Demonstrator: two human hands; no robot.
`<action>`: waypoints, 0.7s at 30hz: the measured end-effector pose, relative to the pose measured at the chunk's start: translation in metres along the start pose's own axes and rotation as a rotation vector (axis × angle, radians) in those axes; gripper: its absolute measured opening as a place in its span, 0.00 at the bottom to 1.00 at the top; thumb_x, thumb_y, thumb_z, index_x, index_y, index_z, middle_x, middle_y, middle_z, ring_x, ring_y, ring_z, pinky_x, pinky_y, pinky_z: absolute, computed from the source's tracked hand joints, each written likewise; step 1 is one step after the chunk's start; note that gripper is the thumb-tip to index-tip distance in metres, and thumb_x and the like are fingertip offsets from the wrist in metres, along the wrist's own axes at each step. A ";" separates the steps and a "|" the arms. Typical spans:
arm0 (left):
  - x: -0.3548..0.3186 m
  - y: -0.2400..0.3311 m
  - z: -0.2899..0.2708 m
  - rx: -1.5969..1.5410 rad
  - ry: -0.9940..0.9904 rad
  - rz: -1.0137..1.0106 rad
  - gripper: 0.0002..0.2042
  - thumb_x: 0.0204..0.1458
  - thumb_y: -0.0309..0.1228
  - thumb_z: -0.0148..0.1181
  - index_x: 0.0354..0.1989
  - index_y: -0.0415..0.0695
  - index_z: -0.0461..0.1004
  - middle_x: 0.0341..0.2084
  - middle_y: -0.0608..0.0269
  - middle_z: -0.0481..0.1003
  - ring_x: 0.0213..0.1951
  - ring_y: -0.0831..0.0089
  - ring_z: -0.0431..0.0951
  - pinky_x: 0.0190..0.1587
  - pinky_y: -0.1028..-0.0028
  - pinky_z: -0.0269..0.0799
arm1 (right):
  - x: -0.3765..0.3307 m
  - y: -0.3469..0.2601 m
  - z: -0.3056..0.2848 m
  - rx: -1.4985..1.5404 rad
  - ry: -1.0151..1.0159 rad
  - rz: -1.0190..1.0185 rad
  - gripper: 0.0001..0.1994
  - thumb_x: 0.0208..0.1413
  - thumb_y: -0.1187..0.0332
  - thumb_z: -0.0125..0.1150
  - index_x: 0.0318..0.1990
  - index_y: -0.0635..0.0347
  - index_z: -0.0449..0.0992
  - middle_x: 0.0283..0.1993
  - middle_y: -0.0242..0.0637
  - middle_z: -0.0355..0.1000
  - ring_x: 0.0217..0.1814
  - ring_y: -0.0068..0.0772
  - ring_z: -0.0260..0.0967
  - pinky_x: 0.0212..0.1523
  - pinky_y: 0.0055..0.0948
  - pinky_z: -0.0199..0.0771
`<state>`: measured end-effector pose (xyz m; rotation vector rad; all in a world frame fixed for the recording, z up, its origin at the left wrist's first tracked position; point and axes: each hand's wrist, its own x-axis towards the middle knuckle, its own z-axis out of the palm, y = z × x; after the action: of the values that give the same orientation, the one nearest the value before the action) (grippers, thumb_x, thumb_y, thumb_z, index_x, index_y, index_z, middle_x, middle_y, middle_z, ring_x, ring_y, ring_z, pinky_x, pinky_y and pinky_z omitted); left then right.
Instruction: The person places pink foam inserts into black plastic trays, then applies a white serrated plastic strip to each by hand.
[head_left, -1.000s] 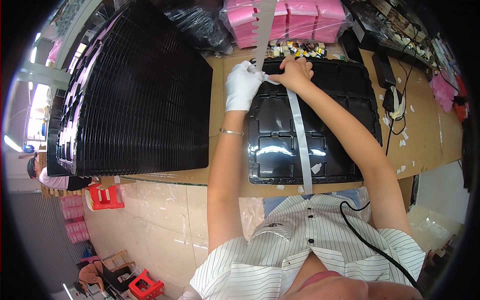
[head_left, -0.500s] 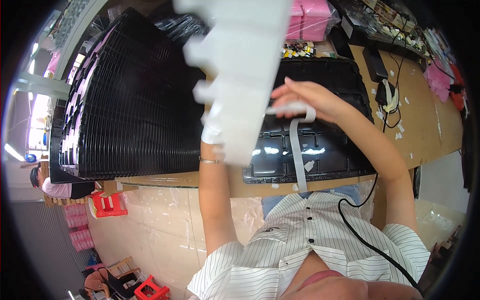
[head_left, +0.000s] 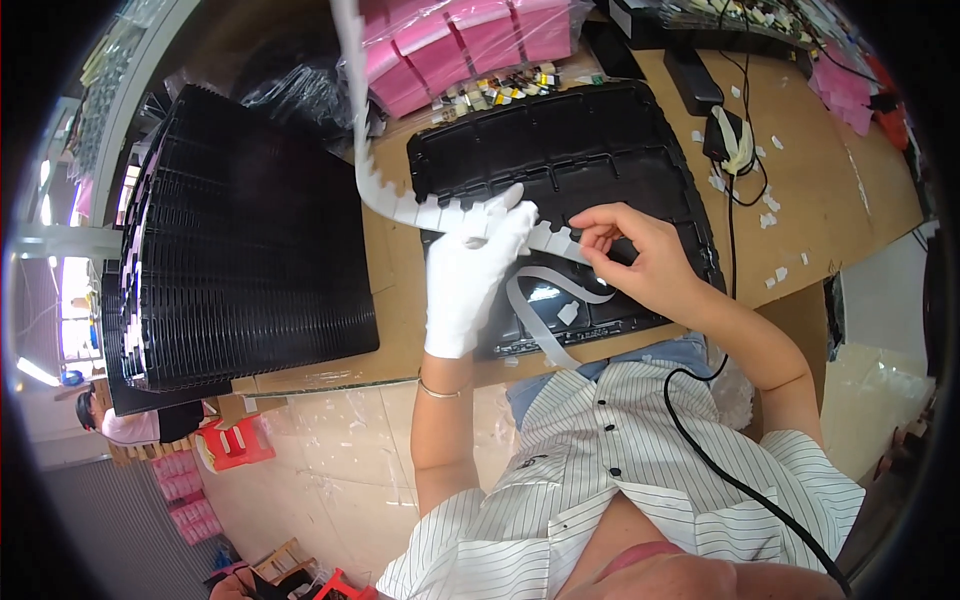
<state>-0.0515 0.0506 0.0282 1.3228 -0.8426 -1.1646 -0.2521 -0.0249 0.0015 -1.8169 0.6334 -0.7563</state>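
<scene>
My left hand [head_left: 474, 268], in a white glove, is closed on a long white strip [head_left: 400, 208] with notched, tab-like edges. From the glove the strip curves up past the far edge of the view. Its other stretch runs right toward my bare right hand [head_left: 645, 250]. That hand's fingers are curled at the strip's end; what they pinch is hidden. Below both hands a narrow white ribbon [head_left: 533, 318] loops loosely and hangs toward my lap. Under all this lies a black plastic tray [head_left: 560, 130], with a small white label piece [head_left: 568, 313] on its near part.
A tall stack of black trays [head_left: 245, 240] stands at left. Pink wrapped bundles [head_left: 470, 45] and small connectors [head_left: 500, 90] lie behind the tray. At right are a black cable [head_left: 733, 240], a black adapter box [head_left: 692, 80] and paper scraps [head_left: 768, 220] on cardboard [head_left: 830, 180].
The strip has swung down from in front of the view, and my left hand has come into sight. My right hand has moved slightly nearer and right. The ribbon has dropped into a loose loop.
</scene>
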 end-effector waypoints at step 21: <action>-0.005 -0.016 0.031 0.159 0.260 0.002 0.13 0.56 0.31 0.65 0.44 0.35 0.80 0.29 0.67 0.80 0.28 0.85 0.74 0.32 0.83 0.70 | -0.011 0.013 -0.003 -0.327 0.149 -0.604 0.08 0.47 0.80 0.66 0.35 0.59 0.82 0.45 0.40 0.73 0.44 0.31 0.73 0.42 0.23 0.74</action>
<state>-0.0853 0.0490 0.0165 1.5647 -0.7566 -0.9139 -0.2628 -0.0237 -0.0123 -2.3066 0.3037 -1.2527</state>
